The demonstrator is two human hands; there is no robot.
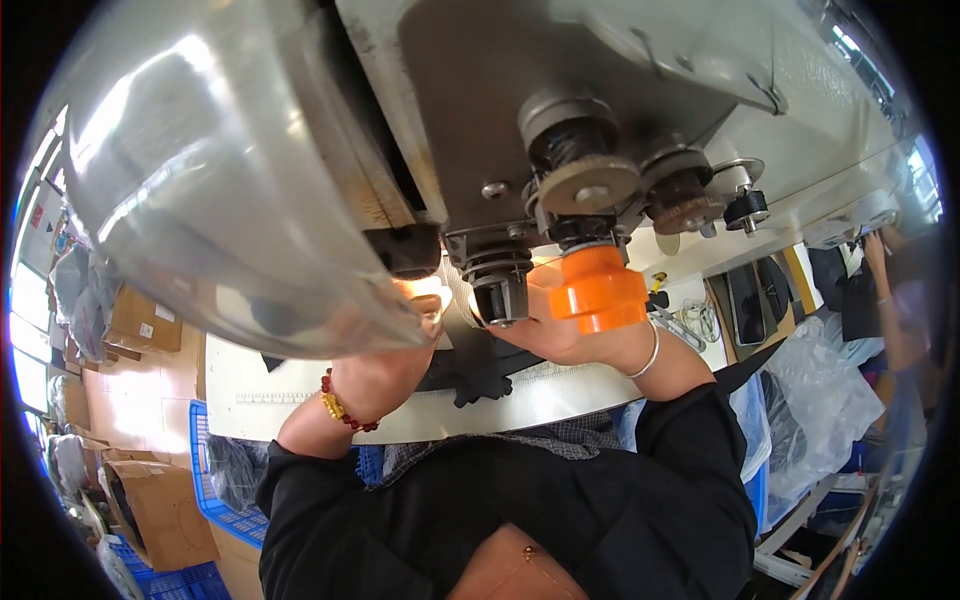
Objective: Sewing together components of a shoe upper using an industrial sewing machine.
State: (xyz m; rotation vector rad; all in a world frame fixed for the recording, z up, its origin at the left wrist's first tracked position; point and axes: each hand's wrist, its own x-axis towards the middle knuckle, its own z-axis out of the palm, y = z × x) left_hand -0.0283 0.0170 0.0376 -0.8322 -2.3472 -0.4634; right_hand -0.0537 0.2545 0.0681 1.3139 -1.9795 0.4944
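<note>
A sewing machine (pixel 470 110) fills the upper part of the view, its tension knobs and a ribbed orange knob (pixel 600 292) hanging over my hands. Beneath it, black fabric (pixel 474 372) lies on the white worktable (pixel 400 428), its near edge uneven. My left hand (pixel 395 350) is at the fabric's left side, partly behind a clear plastic shield (pixel 220 200). Over the fabric's right side reaches my right hand (pixel 545 325), partly covered by the machine's knobs. Lamp light glares around both sets of fingers. The fingertips are hidden, so their grip does not show.
A ruler strip (pixel 275 398) runs along the table's near edge. Scissors (pixel 690 322) lie to the right. Blue crates (pixel 235 510) and cardboard boxes (pixel 160 505) stand at left; plastic bags (pixel 815 410) are at right. Another person's arm (pixel 880 275) shows at far right.
</note>
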